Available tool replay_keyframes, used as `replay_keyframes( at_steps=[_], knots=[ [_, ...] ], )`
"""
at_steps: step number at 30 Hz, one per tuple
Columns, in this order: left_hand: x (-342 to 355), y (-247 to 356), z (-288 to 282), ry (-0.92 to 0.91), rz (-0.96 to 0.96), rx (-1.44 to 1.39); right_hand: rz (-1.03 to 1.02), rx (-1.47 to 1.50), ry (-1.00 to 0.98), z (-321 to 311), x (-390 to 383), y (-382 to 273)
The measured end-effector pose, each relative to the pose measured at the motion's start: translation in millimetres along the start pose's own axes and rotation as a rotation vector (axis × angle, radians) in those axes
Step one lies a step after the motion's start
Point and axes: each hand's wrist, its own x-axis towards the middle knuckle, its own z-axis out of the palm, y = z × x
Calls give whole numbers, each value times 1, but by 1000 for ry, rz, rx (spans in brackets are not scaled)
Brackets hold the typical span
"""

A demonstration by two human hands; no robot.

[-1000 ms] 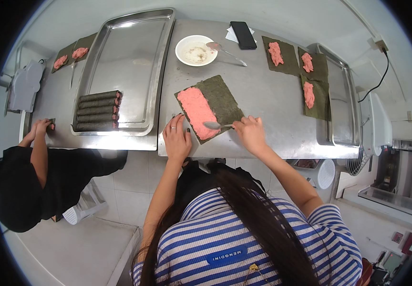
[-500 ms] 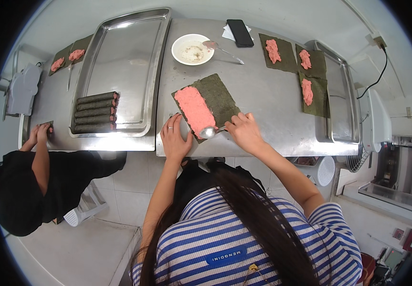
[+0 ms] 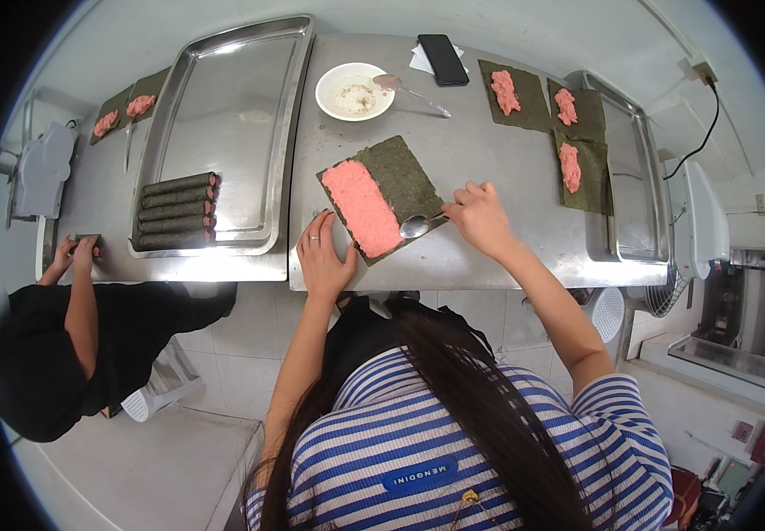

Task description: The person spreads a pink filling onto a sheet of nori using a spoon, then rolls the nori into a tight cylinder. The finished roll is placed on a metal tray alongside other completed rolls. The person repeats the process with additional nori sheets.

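Observation:
In front of me a dark green nori sheet (image 3: 406, 174) lies at a slant on the steel table. A smooth layer of pink paste (image 3: 361, 208) covers its left half. My left hand (image 3: 323, 255) rests at the sheet's lower left edge, fingers stretched out and holding nothing. A metal spoon (image 3: 415, 227) is gripped by its handle in my right hand (image 3: 480, 219). The spoon's bowl is over the sheet, by the lower right end of the paste. Beyond the sheet stands a white bowl (image 3: 329, 103) of cloudy liquid, with a second spoon (image 3: 420, 99) lying across its right rim.
At right, nori sheets (image 3: 531, 99) bear pink paste lumps beside a steel tray (image 3: 633, 186). A black phone (image 3: 444, 60) lies at the back. Left, a large tray (image 3: 281, 177) holds several nori rolls (image 3: 174, 211); a co-worker's hands (image 3: 77, 257) hold a small roll at the left table.
My right hand has moved right and slightly up with the spoon, whose bowl has left the paste's lower end. My left hand has stayed put. The co-worker's hands have shifted slightly.

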Motion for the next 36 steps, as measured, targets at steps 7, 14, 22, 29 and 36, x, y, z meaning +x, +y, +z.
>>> replay_keyframes(
  at_steps=[7, 14, 22, 29, 36],
  knots=[
    [-1, -2, 2, 4, 2, 5, -98, 90, 67, 0, 9, -9],
    [0, 0, 0, -2, 1, -9, -143, 210, 55, 37, 47, 0],
    [-1, 0, -1, 7, 14, 7, -161, 157, 88, 52, 121, 12],
    [0, 1, -1, 0, 27, 9, -92, 58, 52, 57, 153, 17],
    [0, 2, -2, -1, 32, 21, -21, 42, 3, 56, 159, 22]
  ],
)
